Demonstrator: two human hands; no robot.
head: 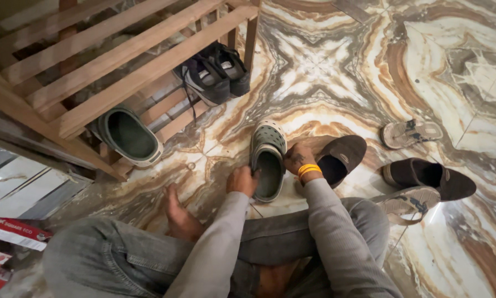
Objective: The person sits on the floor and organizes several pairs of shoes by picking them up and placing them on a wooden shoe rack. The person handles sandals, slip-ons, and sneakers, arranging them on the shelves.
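A grey-green clog (268, 160) with holes in its toe lies on the marble floor in front of me. My left hand (242, 180) grips its left rim near the heel. My right hand (297, 158), with a yellow band on the wrist, holds the right rim. The matching clog (127, 136) sits on the lower shelf of a wooden shoe rack (121, 55) at the left. I sit on the floor in grey trousers, and my bare foot (179, 218) rests left of the hands.
Black sneakers (212, 74) stand on the rack's lower shelf. Two dark brown slip-on shoes (342, 157) (430, 177) and two tan sandals (411, 133) (407, 203) lie on the floor to the right. Red-and-white boxes (8, 243) sit at the bottom left.
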